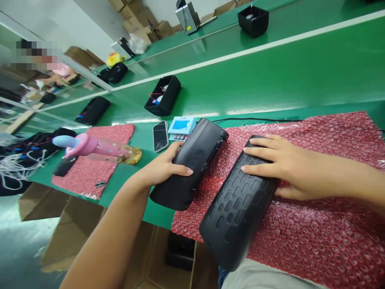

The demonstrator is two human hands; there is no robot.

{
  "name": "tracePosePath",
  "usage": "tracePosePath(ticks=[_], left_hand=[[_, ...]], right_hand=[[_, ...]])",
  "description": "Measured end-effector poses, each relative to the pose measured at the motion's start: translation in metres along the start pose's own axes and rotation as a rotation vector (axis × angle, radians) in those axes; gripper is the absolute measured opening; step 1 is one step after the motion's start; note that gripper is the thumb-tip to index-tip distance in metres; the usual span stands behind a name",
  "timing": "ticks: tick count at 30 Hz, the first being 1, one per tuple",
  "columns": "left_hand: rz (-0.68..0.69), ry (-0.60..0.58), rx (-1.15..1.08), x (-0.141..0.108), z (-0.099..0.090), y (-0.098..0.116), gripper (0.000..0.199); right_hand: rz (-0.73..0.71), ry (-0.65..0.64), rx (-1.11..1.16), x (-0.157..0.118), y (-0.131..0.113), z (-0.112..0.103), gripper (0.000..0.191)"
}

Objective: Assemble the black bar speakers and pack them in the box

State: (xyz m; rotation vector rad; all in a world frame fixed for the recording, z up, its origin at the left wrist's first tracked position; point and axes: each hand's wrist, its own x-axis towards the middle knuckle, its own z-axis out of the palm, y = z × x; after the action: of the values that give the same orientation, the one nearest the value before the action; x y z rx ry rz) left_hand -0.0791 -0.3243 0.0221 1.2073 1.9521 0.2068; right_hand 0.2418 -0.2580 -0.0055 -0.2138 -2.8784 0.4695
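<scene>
My left hand (168, 166) grips a smooth black speaker shell (197, 154), its thumb lying across the top face; clips and notches run along the shell's right edge. Under my right hand (279, 162) is a black speaker housing with a patterned grille (233, 200). The fingers reach over its far end and the thumb sits at its right side. This housing's near end juts past the table edge toward my body. Both parts are over red bubble wrap (300, 228), a little apart from each other. The undersides of both are hidden.
Behind the left shell lie a phone (161, 136) and a light-blue device with a screen (182, 125). A pink-topped bottle (99, 148) stands left. Open black housings with wires (164, 95) sit on the green conveyor (285, 68). Below are cardboard boxes (153, 257). Another person (60, 70) is at far left.
</scene>
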Motion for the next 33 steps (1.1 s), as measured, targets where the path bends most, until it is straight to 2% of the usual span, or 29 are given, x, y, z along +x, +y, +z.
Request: tracePosePath(ticks=[8, 11, 21, 27, 33], left_hand=[[0.003, -0.028, -0.086, 0.003, -0.002, -0.005, 0.077], [0.009, -0.029, -0.110, 0.003, -0.002, -0.006, 0.077], [0.014, -0.037, -0.144, 0.003, -0.002, -0.006, 0.079], [0.017, -0.041, -0.166, 0.002, -0.001, -0.005, 0.078], [0.043, -0.033, -0.130, 0.002, -0.002, -0.006, 0.077]], right_hand=[[-0.043, -0.044, -0.025, 0.017, 0.004, -0.006, 0.068], [-0.016, -0.057, -0.052, 0.022, 0.000, -0.005, 0.072], [0.049, -0.044, -0.102, 0.035, -0.010, 0.001, 0.068], [0.087, -0.077, -0.100, 0.041, -0.013, -0.001, 0.058], [0.139, -0.020, -0.149, 0.037, -0.025, 0.005, 0.068]])
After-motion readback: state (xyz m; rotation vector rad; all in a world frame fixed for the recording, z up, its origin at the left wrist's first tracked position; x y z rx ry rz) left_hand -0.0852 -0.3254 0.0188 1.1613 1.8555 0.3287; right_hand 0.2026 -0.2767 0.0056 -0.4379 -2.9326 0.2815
